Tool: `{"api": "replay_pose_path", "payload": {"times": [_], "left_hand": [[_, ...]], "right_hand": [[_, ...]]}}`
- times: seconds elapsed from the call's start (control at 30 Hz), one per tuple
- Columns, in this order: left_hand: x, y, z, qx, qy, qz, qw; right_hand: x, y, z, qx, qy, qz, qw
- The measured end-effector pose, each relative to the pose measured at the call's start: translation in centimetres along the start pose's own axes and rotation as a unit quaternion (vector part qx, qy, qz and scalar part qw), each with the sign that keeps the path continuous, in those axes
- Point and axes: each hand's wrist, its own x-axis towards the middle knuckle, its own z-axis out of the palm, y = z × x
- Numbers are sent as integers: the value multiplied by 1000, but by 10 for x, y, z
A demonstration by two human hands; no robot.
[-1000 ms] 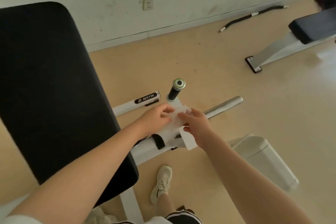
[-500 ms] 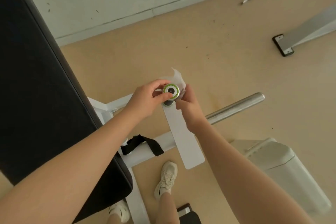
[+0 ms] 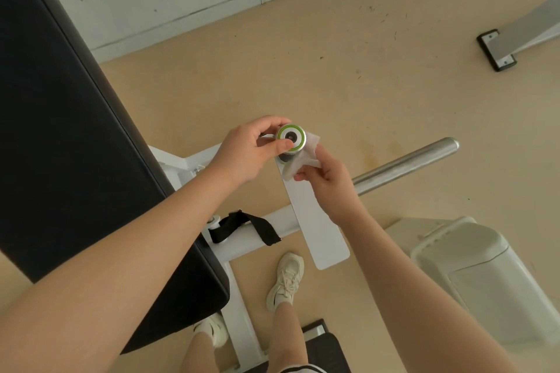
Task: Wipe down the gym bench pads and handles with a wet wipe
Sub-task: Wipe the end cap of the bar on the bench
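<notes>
The upright handle (image 3: 291, 138), seen end-on as a round silver cap with a green ring above a black grip, is pinched between thumb and curled fingers of the left hand (image 3: 248, 151). This hold appears meant to steady the handle, or to tuck the cloth round its far side; which of the two cannot be told. The thin white wet wipe (image 3: 303, 157) is draped against the handle's right side and trails down toward the white metal plate (image 3: 318, 221) of the frame. Its loose lower end is pinched by the fingertips of the right hand (image 3: 327, 182), probably so that the cloth can be drawn tight round the grip before it is rubbed.

The large black padded bench back (image 3: 75, 130) lies to the left, untouched by either hand. A bare steel bar (image 3: 406, 165) juts out to the right behind the right wrist. A pale plastic bin (image 3: 485, 281) stands on the beige floor (image 3: 303, 70) close by.

The step in hand is judged to be the wiping of this handle.
</notes>
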Motion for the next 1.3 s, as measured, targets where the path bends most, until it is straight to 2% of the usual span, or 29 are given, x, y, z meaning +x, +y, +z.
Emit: {"api": "replay_pose_path", "payload": {"times": [0.27, 0.4, 0.53, 0.67, 0.77, 0.9, 1.17, 1.23, 1.3], "left_hand": [[-4, -2, 4, -27, 13, 13, 999], [-4, -2, 5, -29, 20, 16, 999], [-4, -3, 5, -24, 21, 13, 999], [-4, -2, 6, -19, 25, 20, 999], [-5, -2, 7, -23, 29, 21, 999], [-5, -3, 7, -12, 37, 19, 999], [-10, -5, 8, -9, 34, 24, 999], [-15, -9, 6, -16, 29, 20, 999], [-21, -14, 4, -42, 25, 4, 999]], "right_hand": [[21, -1, 29, 49, 76, -21, 996], [25, 13, 36, 76, 103, 53, 990], [31, 17, 35, -11, 85, 94, 992], [28, 12, 32, -33, 84, 91, 992], [18, -2, 27, 50, 99, 29, 993], [8, -22, 20, 41, 82, -31, 995], [-3, -31, 24, 14, 156, -24, 987], [-7, -32, 24, 29, 191, 2, 981], [-15, -30, 21, 91, 214, 36, 972]]}}
